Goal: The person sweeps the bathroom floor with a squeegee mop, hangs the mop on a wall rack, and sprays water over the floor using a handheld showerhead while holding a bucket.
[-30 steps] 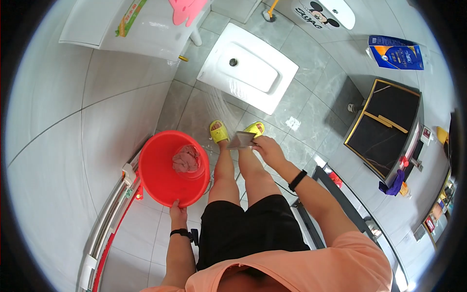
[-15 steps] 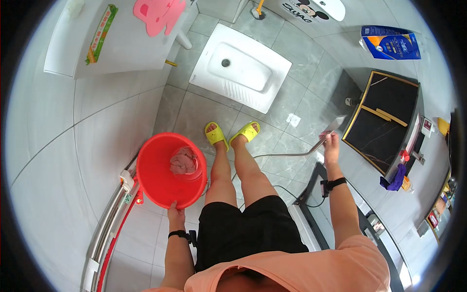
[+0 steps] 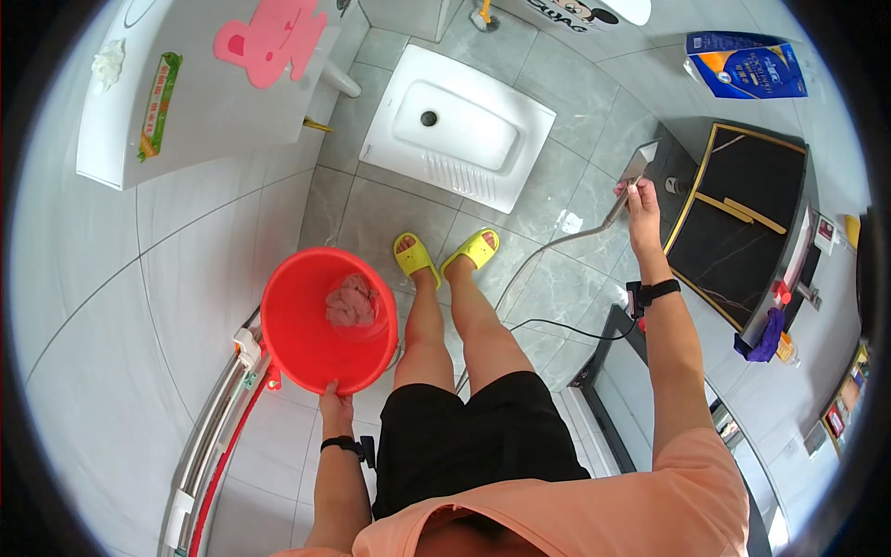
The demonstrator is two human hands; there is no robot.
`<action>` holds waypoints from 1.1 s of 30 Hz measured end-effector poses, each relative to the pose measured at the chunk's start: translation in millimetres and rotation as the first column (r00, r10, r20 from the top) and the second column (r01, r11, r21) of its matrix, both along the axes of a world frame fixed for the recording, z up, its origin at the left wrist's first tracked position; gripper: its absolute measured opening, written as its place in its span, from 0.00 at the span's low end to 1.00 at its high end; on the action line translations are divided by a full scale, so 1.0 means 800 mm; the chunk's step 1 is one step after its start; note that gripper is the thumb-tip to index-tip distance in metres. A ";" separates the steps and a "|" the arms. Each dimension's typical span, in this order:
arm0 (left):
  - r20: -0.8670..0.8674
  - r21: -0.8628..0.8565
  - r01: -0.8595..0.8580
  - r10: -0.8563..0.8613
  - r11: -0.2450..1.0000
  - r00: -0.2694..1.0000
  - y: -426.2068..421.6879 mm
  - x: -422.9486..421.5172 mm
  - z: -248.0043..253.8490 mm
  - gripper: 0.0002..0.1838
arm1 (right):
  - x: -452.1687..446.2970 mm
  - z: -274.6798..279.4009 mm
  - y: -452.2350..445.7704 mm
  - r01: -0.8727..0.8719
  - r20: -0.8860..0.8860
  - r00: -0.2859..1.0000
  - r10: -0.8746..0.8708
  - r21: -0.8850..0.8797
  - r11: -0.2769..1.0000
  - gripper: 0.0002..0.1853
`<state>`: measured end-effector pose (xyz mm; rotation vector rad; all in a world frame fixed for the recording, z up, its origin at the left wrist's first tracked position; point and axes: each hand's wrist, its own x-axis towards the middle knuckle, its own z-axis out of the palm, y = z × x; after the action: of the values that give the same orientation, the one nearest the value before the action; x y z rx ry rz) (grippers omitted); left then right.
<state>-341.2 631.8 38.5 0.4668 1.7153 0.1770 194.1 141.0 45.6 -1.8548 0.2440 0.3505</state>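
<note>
My left hand [image 3: 336,406] grips the near rim of a red bucket [image 3: 306,316], which is tilted so its inside shows. A wrinkled pinkish cloth [image 3: 352,302] lies inside it. Out to the right, my right hand [image 3: 642,206] is closed around the handle of a shower head [image 3: 639,160]. From the handle a metallic hose [image 3: 548,249] curves down toward my legs. No spray can be made out from the shower head.
A white squat toilet [image 3: 464,128] is set in the grey tiled floor ahead. The black cabinet [image 3: 738,223] stands at the right, below a blue package [image 3: 747,67]. Tubes run along the left wall, and a brush [image 3: 484,17] stands at the back.
My right hand has swung from in front of my feet far out to the right and forward with the shower head. The water streaks seen a second ago are gone. The bucket stays in my left hand.
</note>
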 end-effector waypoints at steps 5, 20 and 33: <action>0.003 0.001 -0.019 0.019 1.000 1.000 -0.003 -0.002 -0.004 0.19 | 0.009 0.010 0.007 0.021 0.009 1.000 -0.021 0.031 0.999 0.04; -0.025 -0.016 -0.011 0.010 1.000 1.000 -0.004 -0.016 -0.015 0.17 | 0.064 0.049 0.060 0.065 0.129 0.989 -0.077 0.091 0.994 0.05; -0.047 -0.003 -0.019 0.019 1.000 0.999 0.002 -0.014 -0.012 0.16 | 0.085 0.054 0.072 0.105 0.111 0.988 -0.110 0.055 0.993 0.06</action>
<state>-352.3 633.4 28.9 0.4552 1.7661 0.1784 262.3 198.3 89.0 -1.7989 0.2542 0.1745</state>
